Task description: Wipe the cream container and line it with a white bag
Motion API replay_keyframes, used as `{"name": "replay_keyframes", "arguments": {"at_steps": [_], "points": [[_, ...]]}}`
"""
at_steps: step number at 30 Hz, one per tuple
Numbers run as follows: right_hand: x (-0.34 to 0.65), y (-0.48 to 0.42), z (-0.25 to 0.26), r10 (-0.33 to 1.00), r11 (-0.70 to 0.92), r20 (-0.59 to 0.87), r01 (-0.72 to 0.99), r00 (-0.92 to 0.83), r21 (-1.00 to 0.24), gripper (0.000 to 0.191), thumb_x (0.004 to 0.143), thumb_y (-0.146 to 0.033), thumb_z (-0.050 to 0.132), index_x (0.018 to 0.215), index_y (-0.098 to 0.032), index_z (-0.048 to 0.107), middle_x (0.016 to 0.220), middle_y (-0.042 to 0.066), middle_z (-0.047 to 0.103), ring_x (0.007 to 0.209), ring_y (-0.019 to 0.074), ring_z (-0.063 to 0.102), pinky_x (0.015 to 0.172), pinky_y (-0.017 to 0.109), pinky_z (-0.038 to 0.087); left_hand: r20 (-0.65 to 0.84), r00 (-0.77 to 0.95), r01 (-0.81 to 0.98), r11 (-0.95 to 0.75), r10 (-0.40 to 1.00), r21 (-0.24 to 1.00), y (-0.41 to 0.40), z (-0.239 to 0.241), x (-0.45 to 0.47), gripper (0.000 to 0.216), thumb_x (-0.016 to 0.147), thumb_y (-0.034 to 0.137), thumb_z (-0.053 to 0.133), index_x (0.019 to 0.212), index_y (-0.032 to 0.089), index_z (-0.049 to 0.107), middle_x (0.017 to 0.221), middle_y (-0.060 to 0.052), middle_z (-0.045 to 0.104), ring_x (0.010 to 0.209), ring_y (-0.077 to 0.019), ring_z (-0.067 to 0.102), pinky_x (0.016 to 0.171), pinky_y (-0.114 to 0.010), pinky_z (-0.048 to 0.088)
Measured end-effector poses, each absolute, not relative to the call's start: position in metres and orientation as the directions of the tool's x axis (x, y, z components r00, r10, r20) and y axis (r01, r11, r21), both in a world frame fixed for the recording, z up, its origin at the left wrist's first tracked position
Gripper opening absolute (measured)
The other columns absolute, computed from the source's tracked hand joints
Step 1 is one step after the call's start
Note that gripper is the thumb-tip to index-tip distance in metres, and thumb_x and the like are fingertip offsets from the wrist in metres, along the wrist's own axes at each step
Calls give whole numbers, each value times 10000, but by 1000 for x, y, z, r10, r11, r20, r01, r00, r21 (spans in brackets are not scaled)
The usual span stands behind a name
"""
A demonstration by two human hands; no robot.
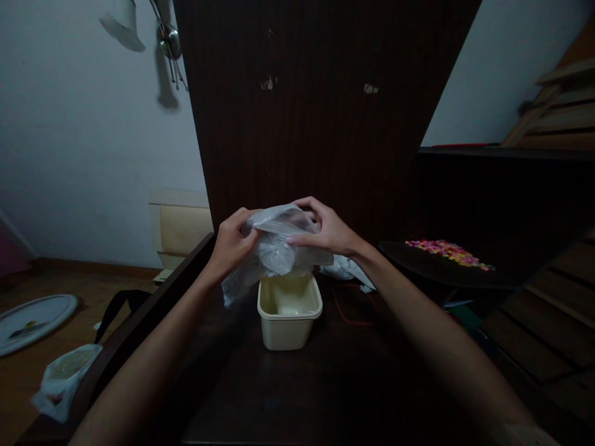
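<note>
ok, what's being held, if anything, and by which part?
A translucent plastic bag, held near its top: left hand on its left side, right hand on its right.

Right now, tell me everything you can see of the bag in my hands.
The bag looks like thin, whitish, see-through plastic, loose and crumpled, with a bunched lump near its middle. Your left hand grips its upper left part, your right hand its right side. One corner hangs down at the left. It is held up over the far side of the tub, hiding part of the rim; whether they touch is unclear. I can't tell whether anything is inside.
</note>
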State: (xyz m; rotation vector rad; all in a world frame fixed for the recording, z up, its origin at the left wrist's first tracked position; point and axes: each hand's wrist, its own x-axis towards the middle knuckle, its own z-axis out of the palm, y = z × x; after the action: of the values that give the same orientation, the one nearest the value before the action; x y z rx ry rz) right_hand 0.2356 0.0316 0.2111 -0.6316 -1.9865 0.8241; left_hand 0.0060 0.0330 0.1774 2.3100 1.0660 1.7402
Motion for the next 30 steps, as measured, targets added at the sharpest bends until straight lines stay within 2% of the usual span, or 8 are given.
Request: {"name": "replay_keyframes", "arguments": {"at_steps": [2,6,10,13,17,24,27,30], "points": [[245,34,206,685,692,503,257,-527,-674,654,569,-376,892,1125,-191,601,1078,53,661,969,216,623,799,322,500,827,74,471,-751,557,463,34,178,5,170,853,254,609,958,168,712,925,-43,684,838,-165,626,753,-262,484],[256,41,193,735,659,347,496,-582,-565,230,712,-349,730,781,-140,662,709,-15,583,687,143,531,625,256,372,810,-25,446,-719,585,533,39,179,5,151,836,296,600,764,170,640,831,-30,612,777,-161,577,677,-249,451],[256,40,187,726,688,511,491,-460,-535,153,740,-296,623,682,-163,577,664,-30,517,656,124,465,609,249,326,740,-58,316,-691,670,651,41,182,4,297,822,477,593,746,193,554,723,-1,555,673,-153,520,601,-245,425],[257,36,186,667,744,634,392,-392,-541,108,715,-238,606,670,-182,525,674,-27,526,651,125,464,607,249,341,736,54,226,-726,675,650,32,185,1,404,782,575,630,715,219,452,633,44,453,567,-120,427,518,-225,365],[264,29,182,619,785,699,240,-358,-572,172,701,-130,546,609,-210,424,712,6,618,694,149,567,609,251,392,718,338,348,-789,609,506,10,188,-9,332,776,476,645,714,211,455,612,58,448,523,-100,397,492,-217,321],[284,15,184,612,779,664,184,-429,-599,142,671,-53,520,648,-193,515,786,33,681,749,178,633,671,287,452,534,661,635,-772,527,-25,-9,184,-22,235,851,299,492,678,176,592,677,-62,615,662,-204,549,622,-307,422],[291,2,189,574,786,494,268,-653,-557,176,705,-41,477,700,-186,575,728,17,647,713,169,600,686,293,440,480,720,618,-778,501,-116,-15,172,-25,212,842,328,570,772,171,694,791,-98,693,808,-257,566,755,-367,459],[295,-13,191,531,817,226,423,-816,-393,352,674,19,425,858,-180,650,834,37,679,822,183,606,758,300,437,494,728,604,-785,476,-133,-24,157,-31,395,807,434,680,1105,182,741,1078,-121,747,953,-307,554,888,-454,442]]}}
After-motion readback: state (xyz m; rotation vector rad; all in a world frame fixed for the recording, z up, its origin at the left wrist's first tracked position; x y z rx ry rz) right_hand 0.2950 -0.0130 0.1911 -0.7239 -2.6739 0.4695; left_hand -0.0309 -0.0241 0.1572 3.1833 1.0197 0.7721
